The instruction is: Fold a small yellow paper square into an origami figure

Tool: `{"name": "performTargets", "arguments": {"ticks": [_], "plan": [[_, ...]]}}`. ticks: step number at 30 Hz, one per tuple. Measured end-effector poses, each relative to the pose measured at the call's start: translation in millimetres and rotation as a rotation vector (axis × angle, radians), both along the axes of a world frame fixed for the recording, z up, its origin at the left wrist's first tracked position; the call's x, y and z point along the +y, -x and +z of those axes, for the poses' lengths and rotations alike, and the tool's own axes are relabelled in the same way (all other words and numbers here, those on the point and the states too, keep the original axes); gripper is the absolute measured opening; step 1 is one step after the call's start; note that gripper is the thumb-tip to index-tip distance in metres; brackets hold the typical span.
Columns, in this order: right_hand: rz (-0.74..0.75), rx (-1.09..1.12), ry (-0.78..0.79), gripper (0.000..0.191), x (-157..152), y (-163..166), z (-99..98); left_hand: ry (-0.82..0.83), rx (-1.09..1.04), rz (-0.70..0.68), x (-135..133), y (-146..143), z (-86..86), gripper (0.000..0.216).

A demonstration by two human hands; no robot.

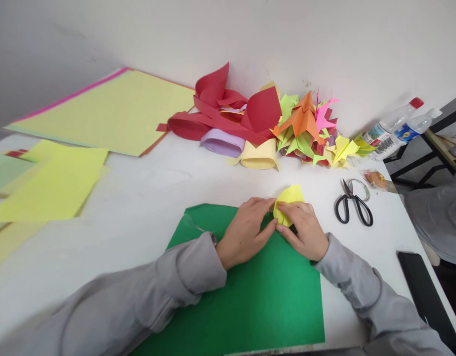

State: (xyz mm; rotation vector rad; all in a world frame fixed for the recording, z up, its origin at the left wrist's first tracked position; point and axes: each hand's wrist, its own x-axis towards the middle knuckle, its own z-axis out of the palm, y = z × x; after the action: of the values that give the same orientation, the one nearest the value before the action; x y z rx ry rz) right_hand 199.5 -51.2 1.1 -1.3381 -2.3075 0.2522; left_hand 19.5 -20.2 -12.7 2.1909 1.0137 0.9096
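Observation:
A small folded piece of yellow paper (288, 199) lies at the far edge of a large green sheet (265, 301) on the white table (146, 212). My left hand (246, 232) presses its fingertips and thumb against the paper's left side. My right hand (305, 230) covers the paper's near right part, fingers pinched on a fold. Both hands are closed on the yellow paper, and both forearms in grey sleeves rest on the green sheet.
Black scissors (353, 205) lie right of my hands. A pile of folded coloured paper figures and scraps (272, 128) sits against the wall. Yellow sheets (112, 111) lie left. Plastic bottles (398, 128) and a black phone (426, 291) sit at the right edge.

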Motion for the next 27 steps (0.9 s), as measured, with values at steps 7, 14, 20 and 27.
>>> {"name": "performTargets", "arguments": {"ticks": [7, 14, 20, 27], "plan": [[-0.014, 0.015, -0.009, 0.046, 0.6, -1.6, -1.2, -0.003, 0.047, 0.005, 1.5, -1.8, -0.2, 0.035], [-0.07, 0.085, 0.006, 0.048, 2.5, -2.5, -0.8, 0.02, 0.044, 0.011, 2.2, -2.5, 0.9, 0.029], [-0.058, -0.001, 0.007, 0.045, 1.5, 0.0, 2.0, 0.036, 0.024, 0.013, 2.2, -1.6, 0.0, 0.029], [-0.096, -0.042, -0.016, 0.045, 2.5, -0.4, 3.8, 0.03, 0.056, -0.015, 0.9, -1.3, 0.4, 0.031]]}}
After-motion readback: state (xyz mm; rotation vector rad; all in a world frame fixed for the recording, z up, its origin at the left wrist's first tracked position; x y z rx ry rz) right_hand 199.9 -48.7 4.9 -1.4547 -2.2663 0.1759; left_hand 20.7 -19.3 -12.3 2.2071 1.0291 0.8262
